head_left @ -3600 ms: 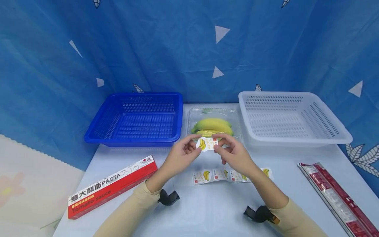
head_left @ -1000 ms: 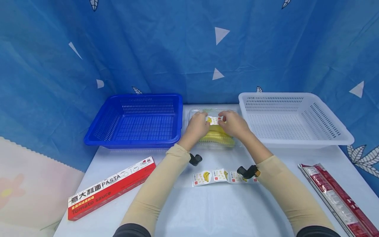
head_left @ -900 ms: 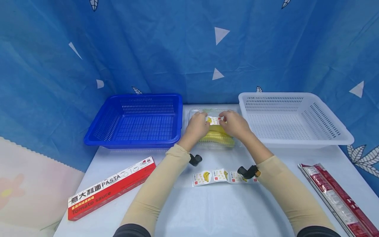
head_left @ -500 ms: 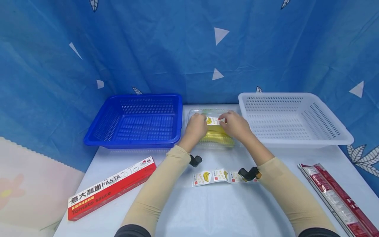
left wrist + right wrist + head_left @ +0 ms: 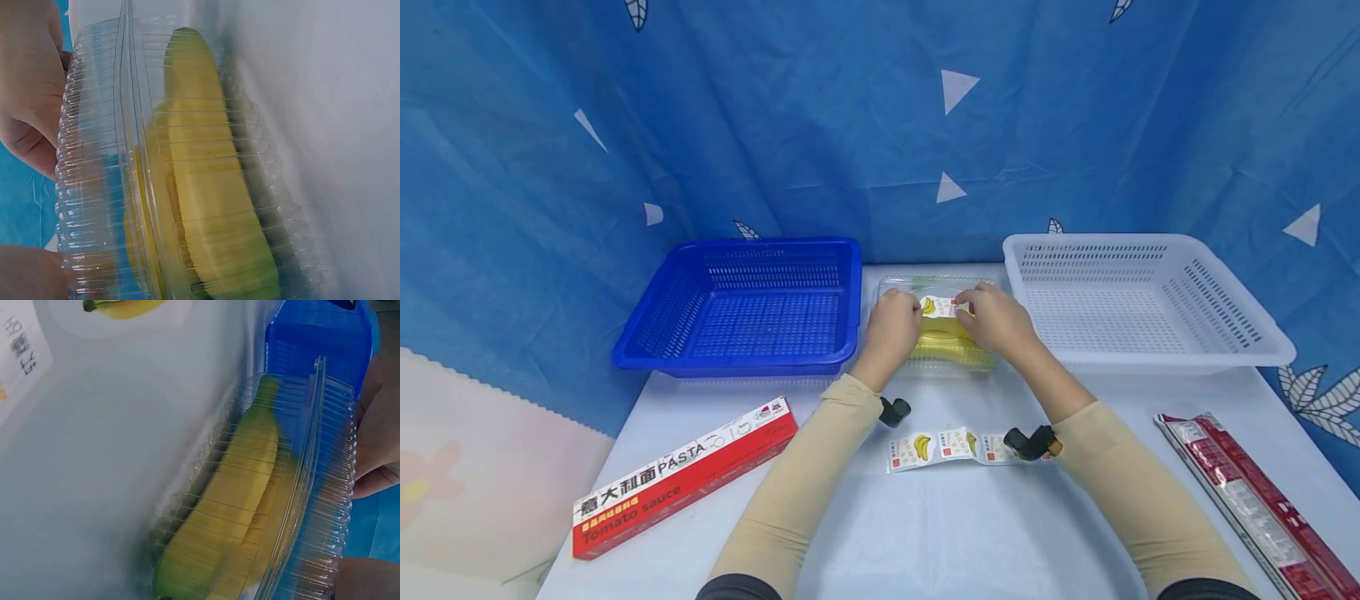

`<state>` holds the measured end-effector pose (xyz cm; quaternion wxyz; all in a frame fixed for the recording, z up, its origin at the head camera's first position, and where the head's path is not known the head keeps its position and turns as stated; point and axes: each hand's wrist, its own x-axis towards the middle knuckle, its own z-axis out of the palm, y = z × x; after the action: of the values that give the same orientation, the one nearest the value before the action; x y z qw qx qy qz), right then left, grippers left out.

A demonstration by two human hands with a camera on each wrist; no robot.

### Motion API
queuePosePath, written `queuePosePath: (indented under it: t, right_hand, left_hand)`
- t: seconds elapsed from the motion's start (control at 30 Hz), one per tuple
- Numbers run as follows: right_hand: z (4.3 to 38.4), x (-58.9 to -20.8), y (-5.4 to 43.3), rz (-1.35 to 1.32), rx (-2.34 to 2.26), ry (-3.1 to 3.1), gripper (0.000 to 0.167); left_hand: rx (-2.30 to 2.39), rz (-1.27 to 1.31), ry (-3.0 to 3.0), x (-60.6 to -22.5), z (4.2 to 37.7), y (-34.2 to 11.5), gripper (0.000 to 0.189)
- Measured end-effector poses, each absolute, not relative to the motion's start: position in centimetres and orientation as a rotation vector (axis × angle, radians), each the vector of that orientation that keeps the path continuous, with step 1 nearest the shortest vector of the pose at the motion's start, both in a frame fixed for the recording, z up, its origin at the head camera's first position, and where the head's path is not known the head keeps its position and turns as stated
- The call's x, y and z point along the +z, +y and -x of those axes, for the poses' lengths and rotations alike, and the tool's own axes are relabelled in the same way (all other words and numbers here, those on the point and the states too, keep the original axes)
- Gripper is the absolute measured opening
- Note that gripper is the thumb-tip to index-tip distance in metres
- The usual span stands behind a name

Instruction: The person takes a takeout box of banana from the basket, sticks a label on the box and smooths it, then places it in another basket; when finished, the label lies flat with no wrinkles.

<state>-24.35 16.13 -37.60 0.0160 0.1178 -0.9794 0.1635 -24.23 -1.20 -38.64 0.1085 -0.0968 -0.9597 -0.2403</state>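
A clear plastic clamshell box point(image 5: 951, 357) with bananas point(image 5: 212, 181) inside sits at the back middle of the table. A white banana sticker point(image 5: 938, 307) lies flat along the top of its lid. My left hand point(image 5: 891, 327) rests on the lid just left of the sticker, its fingertips by the sticker's left end. At the right end, thumb and forefinger of my right hand point(image 5: 1000, 321) touch the sticker; whether they pinch it is not clear. Both wrist views show the box's ribbed side, with the lid's top hidden from them.
A blue basket point(image 5: 737, 367) stands left of the box, a white basket point(image 5: 1150, 358) to its right. A strip of banana stickers point(image 5: 921, 450) lies in front, partly behind the right wrist camera. A red pasta box point(image 5: 685, 479) lies left, a red-and-silver packet point(image 5: 1255, 500) right.
Earlier both hands held the sticker up in front of the box; now it lies on the lid. Over the last second my left hand slid slightly left, off the sticker. The right hand barely moved.
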Motion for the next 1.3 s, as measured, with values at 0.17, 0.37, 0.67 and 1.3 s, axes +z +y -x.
queuePosePath:
  t: [0.17, 0.37, 0.67, 1.3]
  right_hand:
    - [24.4, -37.8, 16.1, -0.361, 0.505, -3.035, 0.028]
    - [24.5, -37.9, 15.9, -0.331, 0.507, -3.049, 0.028]
    - [24.4, -38.0, 15.8, -0.335, 0.484, -3.037, 0.028]
    - [18.7, -35.1, 20.3, -0.296, 0.916, -2.775, 0.045]
  left_hand:
    - [-0.75, 0.248, -2.827, -38.8, 24.2, -1.1, 0.016]
    - [-0.791, 0.216, -2.832, -38.8, 24.3, -1.1, 0.016]
    - [-0.797, 0.21, -2.838, -39.0, 24.4, -1.1, 0.017]
    - [-0.932, 0.435, -2.785, -36.9, 18.2, -2.5, 0.05]
